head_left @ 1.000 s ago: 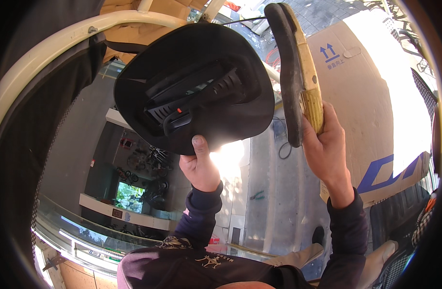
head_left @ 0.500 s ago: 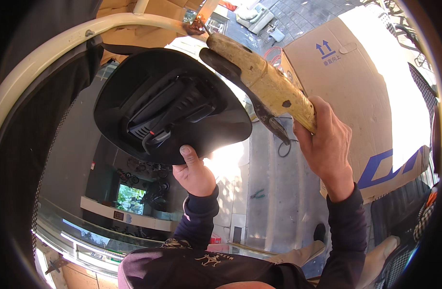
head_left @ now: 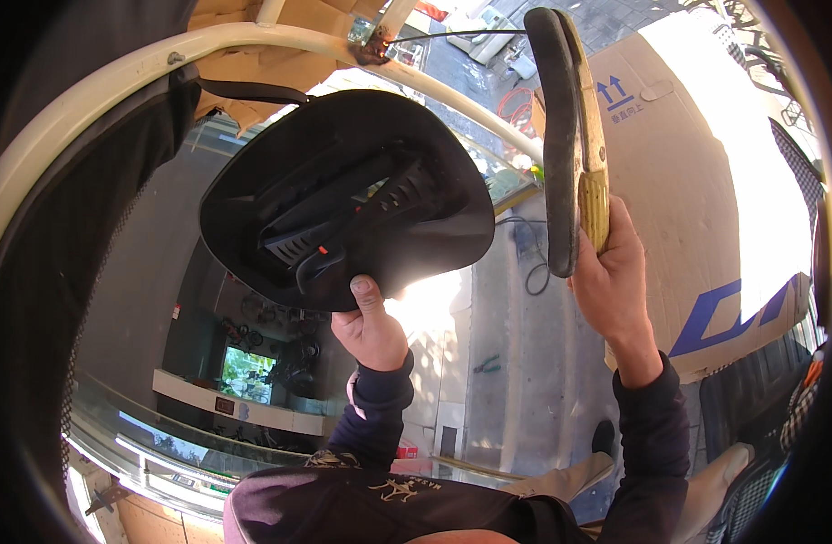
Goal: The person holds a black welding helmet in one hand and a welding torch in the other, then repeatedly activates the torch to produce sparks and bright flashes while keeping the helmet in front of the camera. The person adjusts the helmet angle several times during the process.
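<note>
By the left hand (head_left: 372, 326), the lower edge of a black welding shield (head_left: 434, 213) is pinched, thumb uppermost; its slotted window frame is slanted from lower left to upper right. In the right hand (head_left: 615, 276), closed around the yellow grip, an electrode holder (head_left: 594, 195) is held near-upright, its top leaned slightly left. From that top a thin rod (head_left: 461, 34) is pointed leftward at a scorched joint (head_left: 375, 47) on a cream tube (head_left: 235, 34); whether contact is made cannot be told. Behind the right hand, a cardboard box (head_left: 683, 199) is seen, its contents hidden. At lower left, small, indistinct goods are held in a glass display case (head_left: 117, 399). Both forearms are raised from the lower edge, dark-sleeved.
</note>
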`<state>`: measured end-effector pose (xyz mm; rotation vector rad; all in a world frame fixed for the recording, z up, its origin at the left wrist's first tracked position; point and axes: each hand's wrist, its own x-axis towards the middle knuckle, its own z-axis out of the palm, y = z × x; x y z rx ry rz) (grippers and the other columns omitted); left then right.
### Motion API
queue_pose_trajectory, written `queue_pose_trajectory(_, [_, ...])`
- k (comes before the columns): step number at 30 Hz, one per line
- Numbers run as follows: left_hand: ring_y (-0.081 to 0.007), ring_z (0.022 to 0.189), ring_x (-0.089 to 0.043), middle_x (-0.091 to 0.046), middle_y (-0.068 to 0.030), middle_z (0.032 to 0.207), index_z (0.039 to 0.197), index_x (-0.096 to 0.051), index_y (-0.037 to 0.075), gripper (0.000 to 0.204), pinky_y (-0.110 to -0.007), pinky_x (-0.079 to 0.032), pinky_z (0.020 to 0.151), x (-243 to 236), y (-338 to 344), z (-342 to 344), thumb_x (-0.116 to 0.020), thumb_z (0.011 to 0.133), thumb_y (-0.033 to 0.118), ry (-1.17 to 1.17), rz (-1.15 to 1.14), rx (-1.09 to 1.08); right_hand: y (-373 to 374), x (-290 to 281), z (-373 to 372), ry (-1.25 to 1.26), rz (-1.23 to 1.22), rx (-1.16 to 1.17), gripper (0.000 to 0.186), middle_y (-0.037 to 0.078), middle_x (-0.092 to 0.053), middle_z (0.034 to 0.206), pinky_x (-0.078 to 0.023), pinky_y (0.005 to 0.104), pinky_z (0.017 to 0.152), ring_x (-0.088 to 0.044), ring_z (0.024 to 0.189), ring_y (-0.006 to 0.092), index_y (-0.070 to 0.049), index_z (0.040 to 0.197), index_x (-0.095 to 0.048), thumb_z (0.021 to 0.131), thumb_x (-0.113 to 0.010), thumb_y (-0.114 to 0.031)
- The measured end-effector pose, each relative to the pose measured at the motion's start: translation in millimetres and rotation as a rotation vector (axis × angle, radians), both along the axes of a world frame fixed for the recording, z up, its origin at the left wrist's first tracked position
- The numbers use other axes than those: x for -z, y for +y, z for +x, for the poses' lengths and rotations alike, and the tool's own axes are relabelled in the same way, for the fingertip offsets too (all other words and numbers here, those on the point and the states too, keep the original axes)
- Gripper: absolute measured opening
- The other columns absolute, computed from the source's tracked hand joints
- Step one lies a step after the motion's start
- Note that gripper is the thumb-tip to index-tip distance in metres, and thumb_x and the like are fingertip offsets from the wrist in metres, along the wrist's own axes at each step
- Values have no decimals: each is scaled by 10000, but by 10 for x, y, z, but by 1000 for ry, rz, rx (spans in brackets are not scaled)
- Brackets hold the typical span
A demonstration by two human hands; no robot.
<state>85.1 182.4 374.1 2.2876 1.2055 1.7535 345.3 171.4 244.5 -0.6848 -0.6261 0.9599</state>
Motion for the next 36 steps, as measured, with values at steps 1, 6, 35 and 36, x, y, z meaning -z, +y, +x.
queue_pose_trajectory(1, [-198, 831, -751, -808, -103, 1090, 1302, -699, 1, 437, -339, -571, 659, -10, -5, 7, -704, 1161, 415, 1, -2, 4, -7, -8, 5, -2, -4, -6, 260, 38, -681, 967, -535, 300, 732, -602, 837, 79, 24, 1320, -628, 1127, -705, -133])
queue_pose_trajectory(6, [-196, 841, -759, -811, -102, 1108, 1317, -701, 1, 440, -332, -577, 655, -30, -14, -25, -705, 1161, 412, 15, 12, -12, -22, -26, 27, -11, -29, -41, 285, 49, -689, 944, -536, 304, 731, -614, 836, 84, 25, 1324, -631, 1124, -715, -159])
queue_pose_trajectory(35, [-191, 826, -768, -817, -99, 1077, 1256, -725, -9, 436, -317, -585, 633, -17, 13, 125, -725, 1149, 414, -63, -65, -2, 50, -113, 31, -43, -56, -85, 307, 77, -697, 940, -538, 321, 713, -637, 813, 110, 46, 1297, -626, 1123, -708, -193])
queue_pose_trajectory(36, [-191, 830, -768, -817, -100, 1081, 1255, -724, -9, 437, -316, -585, 633, -26, 10, 140, -726, 1149, 415, -68, -70, 2, 52, -116, 27, -35, -50, -81, 301, 79, -692, 946, -539, 322, 715, -639, 821, 113, 47, 1295, -621, 1121, -705, -184])
